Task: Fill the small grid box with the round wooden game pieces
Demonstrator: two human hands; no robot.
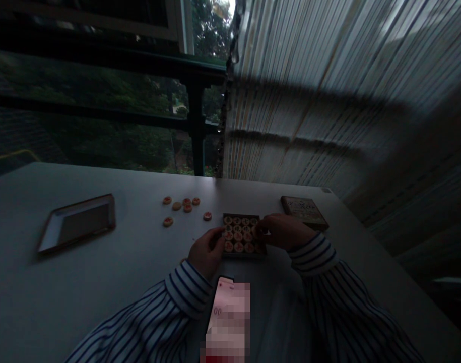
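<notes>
A shallow box (245, 256) holds rows of round Chinese chess pieces (238, 236), with dark characters at the back and red ones at the front. My left hand (206, 252) grips the box's left edge between thumb and fingers. Over the right side of the box, my right hand (285, 231) is bent down, its fingers closed on a Chinese chess piece (255, 232) at the end of a row; the fingers partly hide it. Several loose pieces (187, 207) lie left of the box, most showing red characters. One red piece (207, 216) is nearest the box.
A lit phone (224, 307) lies in front of the box. At the left is a rimmed tray or lid (77, 224); a patterned box lid (306, 210) rests behind my right hand. The white table (139, 292) ends at a railing (200, 121) and a striped curtain (290, 101).
</notes>
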